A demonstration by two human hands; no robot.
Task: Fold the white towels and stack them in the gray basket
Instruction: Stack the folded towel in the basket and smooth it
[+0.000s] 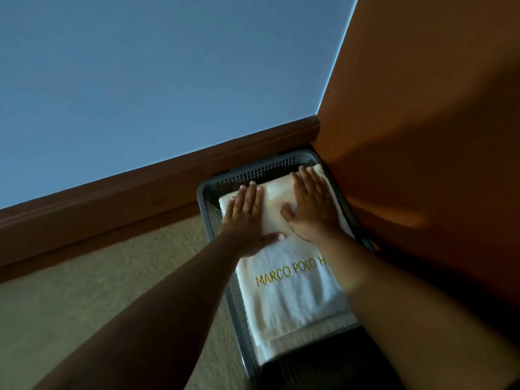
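Left hand (244, 218) and right hand (311, 208), each grip flat and holding nothing, press the folded white towel (289, 288) into the gray basket (209, 192) in the floor corner, likely flattening the stack so it sits level.

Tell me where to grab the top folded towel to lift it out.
Grip the top folded towel by its near edge, probably from your side: it lies flat, the gray basket walls hem its other edges, and room shows there.

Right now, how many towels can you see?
2 showing: the lettered top towel under the left hand and right hand, another towel edge beneath it at the near end. More may be hidden.
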